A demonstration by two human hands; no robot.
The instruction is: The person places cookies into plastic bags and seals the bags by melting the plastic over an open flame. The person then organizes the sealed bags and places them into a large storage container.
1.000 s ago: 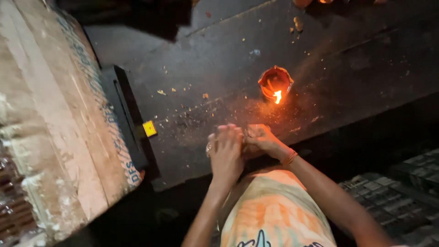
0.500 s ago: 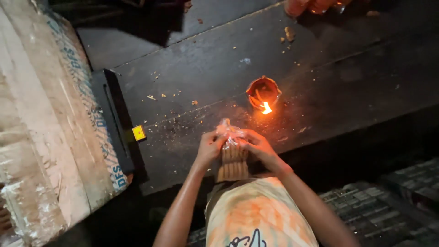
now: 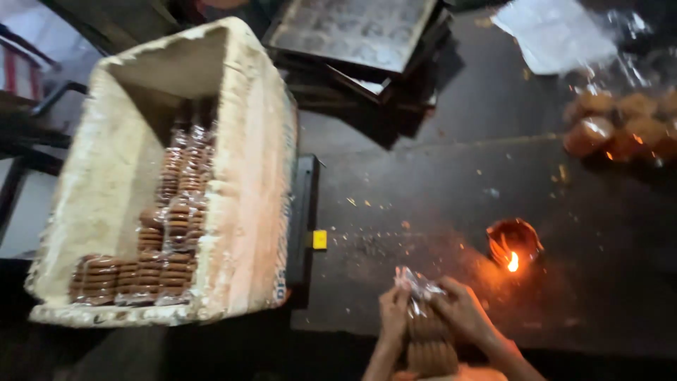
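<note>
A stack of brown biscuits in clear wrap (image 3: pixel 427 337) stands at the bottom centre of the frame, clamped between both hands. The left hand (image 3: pixel 393 313) grips its left side, fingers curled shut on the wrap; the right hand (image 3: pixel 462 310) closes on the right side, pinching the crinkled top. Just right and above, a small clay lamp (image 3: pixel 515 243) burns on the dark table (image 3: pixel 437 176). At left, an open pale box (image 3: pixel 247 176) holds more wrapped biscuit stacks (image 3: pixel 169 233). Dark trays (image 3: pixel 352 35) lie top centre.
</note>
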